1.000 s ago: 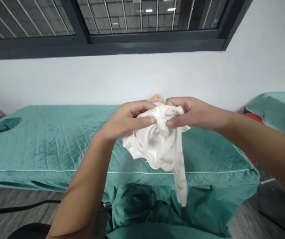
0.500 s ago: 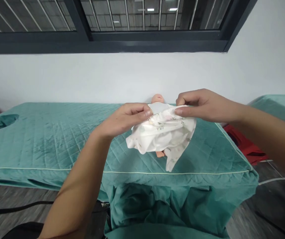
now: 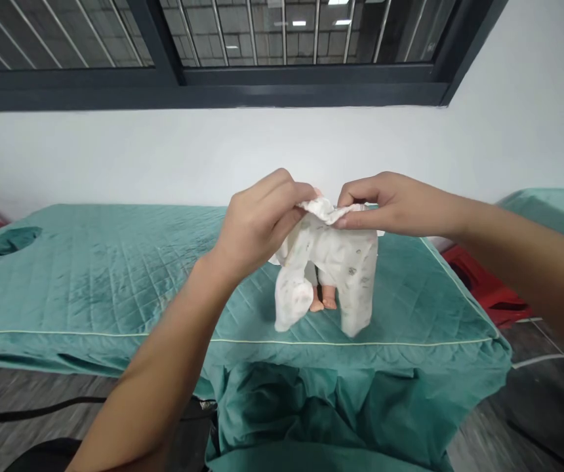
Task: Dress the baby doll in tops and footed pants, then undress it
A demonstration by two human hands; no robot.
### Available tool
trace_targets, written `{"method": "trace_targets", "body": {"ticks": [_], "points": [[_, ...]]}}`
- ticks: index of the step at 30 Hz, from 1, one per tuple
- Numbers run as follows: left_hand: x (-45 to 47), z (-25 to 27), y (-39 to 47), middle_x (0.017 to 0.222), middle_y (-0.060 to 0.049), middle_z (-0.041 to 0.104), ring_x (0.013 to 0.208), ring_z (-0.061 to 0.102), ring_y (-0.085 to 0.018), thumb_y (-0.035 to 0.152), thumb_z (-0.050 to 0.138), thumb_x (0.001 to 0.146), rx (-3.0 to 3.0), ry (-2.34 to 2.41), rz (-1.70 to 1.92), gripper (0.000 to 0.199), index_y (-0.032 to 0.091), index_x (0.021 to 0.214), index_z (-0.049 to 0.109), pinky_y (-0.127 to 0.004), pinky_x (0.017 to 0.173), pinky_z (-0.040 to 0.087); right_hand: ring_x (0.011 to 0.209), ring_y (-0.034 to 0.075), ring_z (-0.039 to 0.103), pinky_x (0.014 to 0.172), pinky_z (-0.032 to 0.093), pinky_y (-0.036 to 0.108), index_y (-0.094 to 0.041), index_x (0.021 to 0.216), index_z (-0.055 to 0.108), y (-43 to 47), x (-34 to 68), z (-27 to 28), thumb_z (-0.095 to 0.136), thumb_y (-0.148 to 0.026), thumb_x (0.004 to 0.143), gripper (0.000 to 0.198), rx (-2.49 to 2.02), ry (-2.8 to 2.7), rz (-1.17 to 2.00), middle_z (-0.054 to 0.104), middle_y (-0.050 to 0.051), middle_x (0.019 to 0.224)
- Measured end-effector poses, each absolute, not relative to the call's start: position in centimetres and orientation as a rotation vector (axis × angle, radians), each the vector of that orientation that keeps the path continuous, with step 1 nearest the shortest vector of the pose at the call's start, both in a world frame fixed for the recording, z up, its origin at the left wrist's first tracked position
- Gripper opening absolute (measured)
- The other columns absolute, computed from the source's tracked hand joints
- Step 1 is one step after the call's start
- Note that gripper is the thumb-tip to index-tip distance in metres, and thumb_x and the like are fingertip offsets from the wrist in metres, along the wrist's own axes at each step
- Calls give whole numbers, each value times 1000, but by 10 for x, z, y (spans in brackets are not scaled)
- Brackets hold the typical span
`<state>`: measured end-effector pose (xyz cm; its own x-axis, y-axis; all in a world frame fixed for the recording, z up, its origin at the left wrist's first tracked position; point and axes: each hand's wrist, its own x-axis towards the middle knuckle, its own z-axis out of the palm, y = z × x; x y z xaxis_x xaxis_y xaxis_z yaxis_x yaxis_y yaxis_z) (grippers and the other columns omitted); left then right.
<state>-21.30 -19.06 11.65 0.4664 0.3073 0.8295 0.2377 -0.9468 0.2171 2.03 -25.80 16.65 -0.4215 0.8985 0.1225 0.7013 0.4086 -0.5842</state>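
With the left hand (image 3: 265, 223) clamped on one end of the gathered waist, thumb pressed in against bent fingers, holds the pale printed pants (image 3: 353, 255) up over the bed (image 3: 242, 301). Lets both legs hang side by side, the left one turned at its end to show a rounded opening, the right one straighter. Held in a crumple a second ago, with only one long leg trailing; now opened out to show two separate legs, waist uppermost. Probably means having the pants sorted and the right way up, though cannot tell front from back. Between the legs, leaves in sight the bare feet of the doll (image 3: 330, 297), pointing to the near edge of the bed; hides nearly all the rest behind the cloth. Cannot tell whether touching there. At right, pinches the waist again with the right hand (image 3: 385, 206), also clamped on cloth, thumb below and fingers above, near the left. Farther right, past the bed's end: a red thing (image 3: 486, 288), then a green cover (image 3: 557, 206).
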Motion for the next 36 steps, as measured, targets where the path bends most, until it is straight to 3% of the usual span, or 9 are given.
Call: {"method": "trace_targets", "body": {"ticks": [4, 7, 10, 17, 20, 25, 29, 33, 36], "points": [[-214, 111, -185, 90, -2, 68, 88, 61, -16, 19, 52, 92, 2533, 610, 1490, 18, 21, 98, 69, -29, 81, 48, 66, 13, 48, 62, 33, 27, -22, 77, 63, -263, 21, 160, 64, -62, 87, 42, -1373, -2274, 563, 54, -3, 67], [-216, 112, -181, 92, -2, 71, 90, 63, -16, 29, 60, 89, 2336, 658, 1216, 16, 20, 97, 71, -27, 80, 48, 61, 12, 43, 59, 31, 27, -21, 67, 58, -265, 22, 158, 60, -66, 89, 49, -1333, -2279, 608, 45, -3, 60], [-216, 119, -183, 94, -4, 72, 90, 64, -17, 41, 70, 84, 2116, 569, 1015, 27, 18, 98, 72, -25, 76, 47, 59, 11, 39, 56, 29, 27, -21, 65, 57, -267, 17, 161, 56, -68, 91, 53, -1303, -2164, 504, 41, -3, 60], [-198, 123, -198, 88, -4, 72, 87, 68, -21, 52, 79, 75, 1895, 410, 740, 40, 17, 93, 71, -30, 74, 51, 66, 10, 47, 60, 33, 23, -19, 67, 57, -264, -4, 166, 57, -59, 94, 48, -1205, -1840, 331, 46, -3, 67], [-185, 112, -201, 94, -5, 73, 95, 70, -24, 56, 72, 82, 1621, 381, 870, 44, 19, 104, 69, -33, 80, 53, 65, 10, 51, 58, 37, 23, -20, 72, 62, -260, 0, 156, 56, -61, 94, 47, -1160, -1765, 557, 53, -2, 69], [-171, 88, -196, 97, -7, 73, 93, 70, -23, 56, 71, 82, 1391, 366, 854, 45, 18, 106, 68, -32, 79, 54, 68, 16, 63, 60, 50, 27, -19, 84, 74, -252, 22, 127, 75, -63, 77, 44, -1265, -2018, 1224, 71, 3, 79], [-179, 70, -188, 95, -9, 74, 91, 70, -23, 62, 72, 79, 1376, 316, 611, 52, 17, 106, 70, -33, 78, 55, 72, 19, 67, 61, 53, 30, -22, 83, 73, -247, 27, 113, 68, -68, 81, 47, -1213, -1736, 1170, 72, 4, 78], [-194, 60, -186, 100, -9, 76, 97, 71, -25, 42, 88, 69, 1468, 267, 310, 48, 17, 107, 73, -35, 84, 55, 74, 21, 67, 60, 53, 32, -24, 85, 69, -244, 16, 103, 58, -78, 83, 55, -1103, -1497, 1169, 71, 5, 76], [-199, 53, -186, 102, -9, 77, 96, 71, -23, 34, 87, 70, 1420, 318, 413, 41, 17, 105, 74, -33, 85, 55, 73, 18, 67, 62, 53, 30, -21, 89, 69, -247, 9, 89, 54, -77, 86, 58, -1094, -1492, 1327, 72, 5, 82]]}}
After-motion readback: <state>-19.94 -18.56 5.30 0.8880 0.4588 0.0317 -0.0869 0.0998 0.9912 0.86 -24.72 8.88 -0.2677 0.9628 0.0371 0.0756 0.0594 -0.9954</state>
